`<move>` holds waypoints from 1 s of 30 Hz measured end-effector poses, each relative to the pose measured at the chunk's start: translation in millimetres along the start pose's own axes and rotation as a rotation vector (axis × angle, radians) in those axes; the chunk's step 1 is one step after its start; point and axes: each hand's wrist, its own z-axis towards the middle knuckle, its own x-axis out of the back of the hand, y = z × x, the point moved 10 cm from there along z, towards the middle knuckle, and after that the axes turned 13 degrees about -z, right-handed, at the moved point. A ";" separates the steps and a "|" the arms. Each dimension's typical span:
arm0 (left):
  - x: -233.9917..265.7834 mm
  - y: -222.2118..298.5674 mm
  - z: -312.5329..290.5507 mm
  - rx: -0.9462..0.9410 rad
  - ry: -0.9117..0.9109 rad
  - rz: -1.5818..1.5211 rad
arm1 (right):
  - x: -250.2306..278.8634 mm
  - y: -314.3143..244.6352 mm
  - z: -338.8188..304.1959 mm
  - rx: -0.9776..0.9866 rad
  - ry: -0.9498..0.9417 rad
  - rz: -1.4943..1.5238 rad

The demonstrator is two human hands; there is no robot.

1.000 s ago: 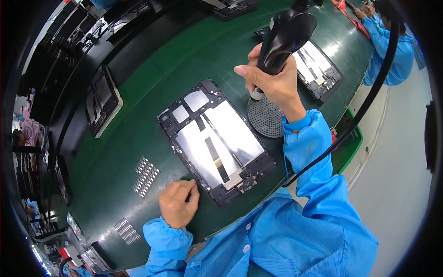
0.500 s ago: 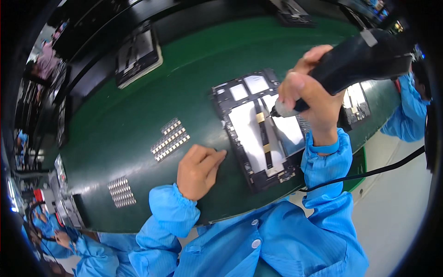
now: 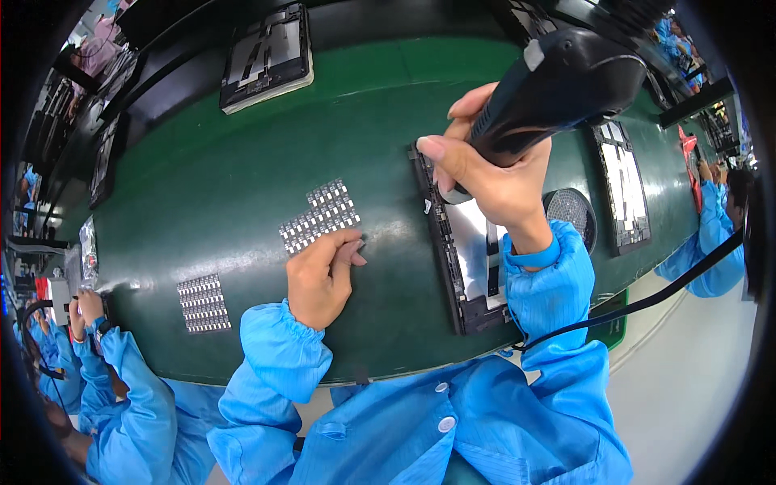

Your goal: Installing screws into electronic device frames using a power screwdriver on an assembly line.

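Across the green worktop (image 3: 242, 178), the right hand (image 3: 505, 182) grips an electric screwdriver (image 3: 558, 89) over an opened tablet (image 3: 467, 255), while the half-curled left hand (image 3: 321, 280), its hold unclear, has shifted to the component sheet (image 3: 325, 212).

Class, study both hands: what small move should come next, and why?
Probably the left hand should pinch one piece from the nearer block of parts, since its fingertips are at that block's near edge while the right hand holds the tool over the device.

Glare on green tabletop (image 3: 388, 250), dark curved edges
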 end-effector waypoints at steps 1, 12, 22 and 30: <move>1.2 -1.3 1.0 0.003 0.005 -0.005 | -1.3 1.9 0.6 -0.002 -0.007 -0.003; -6.5 17.1 6.3 -0.147 -0.074 0.055 | -3.8 7.8 1.0 0.035 -0.027 0.028; -2.9 15.4 3.8 -0.152 -0.070 0.035 | -6.5 11.0 -1.0 0.006 -0.023 0.022; -32.7 44.6 -15.3 -0.251 -0.193 0.123 | -13.9 7.9 -8.4 0.004 -0.067 -0.011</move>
